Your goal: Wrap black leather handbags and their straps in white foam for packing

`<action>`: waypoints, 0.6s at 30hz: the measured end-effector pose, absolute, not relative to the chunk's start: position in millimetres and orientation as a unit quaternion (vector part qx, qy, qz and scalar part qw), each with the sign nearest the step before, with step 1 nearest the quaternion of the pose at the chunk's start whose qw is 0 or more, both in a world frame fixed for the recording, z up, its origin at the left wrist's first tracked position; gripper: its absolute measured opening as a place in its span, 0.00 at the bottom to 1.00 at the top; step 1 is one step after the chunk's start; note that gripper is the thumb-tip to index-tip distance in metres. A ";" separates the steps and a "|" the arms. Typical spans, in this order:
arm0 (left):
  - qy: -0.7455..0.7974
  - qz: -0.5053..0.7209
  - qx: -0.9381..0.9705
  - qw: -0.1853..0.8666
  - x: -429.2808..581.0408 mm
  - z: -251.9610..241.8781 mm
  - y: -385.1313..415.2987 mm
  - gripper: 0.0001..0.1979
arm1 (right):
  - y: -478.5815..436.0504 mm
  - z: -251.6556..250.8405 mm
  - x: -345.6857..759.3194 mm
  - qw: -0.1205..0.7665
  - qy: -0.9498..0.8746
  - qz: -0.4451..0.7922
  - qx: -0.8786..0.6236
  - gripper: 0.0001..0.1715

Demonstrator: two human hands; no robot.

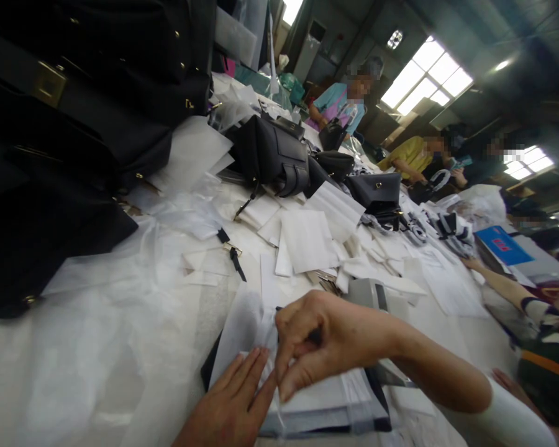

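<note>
Directly below me lies a dark flat piece (382, 403), perhaps a bag, mostly covered by white sheets (317, 397) and clear film. My left hand (235, 397) rests on the white wrapping with its fingers stretched out. Just to its right, my right hand (321, 344) is bent over the same piece, thumb and fingertips pinched together. What sits in that pinch, perhaps a thin edge of film, I cannot make out. A white sheet (245, 316) stands curled up behind my left fingers. A short black strap with a gold buckle (233, 251) lies beyond it on the table.
Black bags (74, 124) are piled high on the left. More black bags (270, 152) stand mid-table among white paper pieces (307, 239). A grey device (368, 293) is beside my right forearm. Co-workers (342, 105) line the far side; another person's arm (503, 288) reaches in from the right.
</note>
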State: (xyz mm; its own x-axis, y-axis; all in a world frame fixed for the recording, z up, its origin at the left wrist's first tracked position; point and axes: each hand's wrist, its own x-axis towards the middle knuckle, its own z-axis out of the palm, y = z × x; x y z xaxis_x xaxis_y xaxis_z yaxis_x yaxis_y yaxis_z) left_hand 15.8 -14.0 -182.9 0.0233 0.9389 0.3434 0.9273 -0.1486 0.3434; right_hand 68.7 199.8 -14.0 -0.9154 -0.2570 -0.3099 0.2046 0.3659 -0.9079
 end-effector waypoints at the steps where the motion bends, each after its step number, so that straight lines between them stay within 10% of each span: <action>1: 0.646 0.242 0.724 0.004 14.4 -180.8 -14.7 0.24 | 206.0 -24.2 63.3 0.216 0.818 -0.533 -0.017 0.15; 18: 0.629 0.222 0.745 -0.016 9.1 -175.7 -17.0 0.30 | 197.5 -80.7 11.8 0.425 0.896 -0.080 -0.102 0.13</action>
